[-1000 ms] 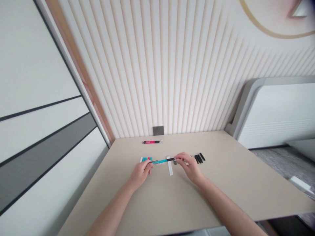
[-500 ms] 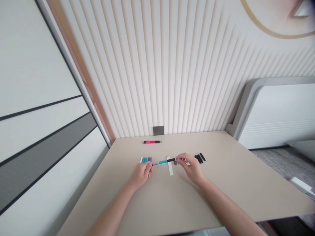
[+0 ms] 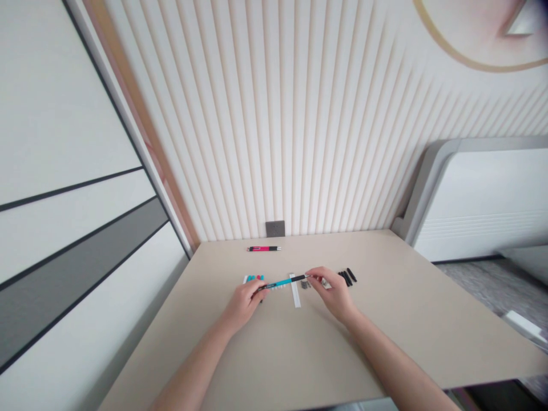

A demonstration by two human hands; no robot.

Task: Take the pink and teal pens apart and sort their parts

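Far left, well beyond the L hand, a white cabinet front w/ grey & black bands runs down beside a beige desktop. L hand rests low over the desk, fingers closed on the tip end of a teal-and-black pen. Just past its fingertips, ahead of the hand: small teal pieces, a red piece beside them, and a thin white strip at their left end.

The pen spans the gap btwn the hands, tilted slightly, raised off the desk. Hands are apart but both on it, one at each end. Under the pen, a row of tiny white items sits nearer the L hand; a long white bar lies crosswise below the pen's mid-section.

R hand pinches the black end w/ thumb & fingers. Just ahead of it: small dark parts and a small pale item. Further right, beyond the R hand, several black tubes lie side by side.

Ahead of both hands, near the desk's far edge, a pink-and-black pen lies flat below a dark wall socket set in a ribbed cream wall. Far right, a white grey-framed unit stands well off the R hand.
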